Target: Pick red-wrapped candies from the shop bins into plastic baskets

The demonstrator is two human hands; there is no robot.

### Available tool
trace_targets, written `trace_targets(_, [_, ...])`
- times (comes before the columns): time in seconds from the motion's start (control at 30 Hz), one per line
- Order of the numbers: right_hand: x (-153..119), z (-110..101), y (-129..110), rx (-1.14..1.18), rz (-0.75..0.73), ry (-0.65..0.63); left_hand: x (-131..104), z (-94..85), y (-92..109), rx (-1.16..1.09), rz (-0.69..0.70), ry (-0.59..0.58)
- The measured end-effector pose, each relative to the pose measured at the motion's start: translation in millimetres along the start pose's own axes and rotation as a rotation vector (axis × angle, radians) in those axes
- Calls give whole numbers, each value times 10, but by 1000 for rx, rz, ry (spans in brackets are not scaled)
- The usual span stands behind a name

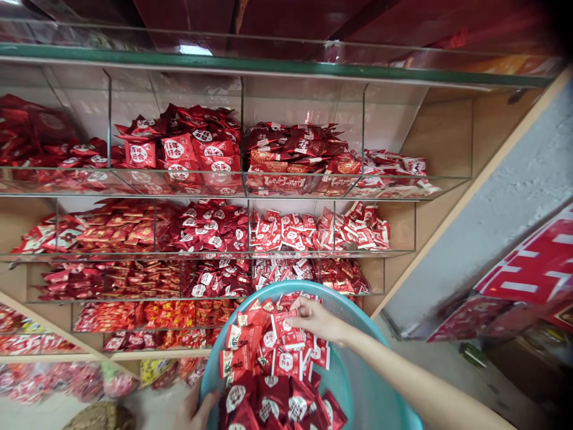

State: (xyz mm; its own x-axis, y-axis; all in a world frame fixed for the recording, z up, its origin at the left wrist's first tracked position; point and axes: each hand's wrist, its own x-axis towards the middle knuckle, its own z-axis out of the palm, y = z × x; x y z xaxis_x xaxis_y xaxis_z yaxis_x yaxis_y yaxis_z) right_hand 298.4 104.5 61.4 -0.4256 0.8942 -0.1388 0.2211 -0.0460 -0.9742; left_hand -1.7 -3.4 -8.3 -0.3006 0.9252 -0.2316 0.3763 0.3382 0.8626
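A teal plastic basin (371, 382) at the lower middle holds many small red packets, some bright red with white print, others dark red (273, 394). My right hand (313, 316) reaches in from the right, its thumb and fingers pinched on a red and white packet (284, 325) over the pile. At the basin's left rim is my left hand (197, 409), its fingers curled over the edge and its lower part cut off by the frame.
Glass-fronted shelves (286, 254) in front hold rows of red packets in divided compartments. A grey wall (505, 179) with red printed sheets (532, 263) stands at right. Bagged items (85, 382) and a brown woven object (101, 416) are low at left.
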Motion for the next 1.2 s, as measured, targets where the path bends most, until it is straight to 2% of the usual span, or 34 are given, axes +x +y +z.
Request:
trace_targets(0.17, [2,10,76,9,-5,-24,-28,-2,41,-6,-54,-10])
trace_targets(0.5, [23,4,197,90,25,-25,-29,1,46,-5,-36,-27])
trace_targets(0.8, [-38,-29,81,50,49,-29,8,-10,-54,-7,-43,-50])
trace_targets(1.03, [-76,-140,-45,66,74,-30,-5,5,-30,12,-69,-33])
trace_targets(1.2, [-74,-390,-226,92,11,126,-6,-6,-19,1,-104,-30])
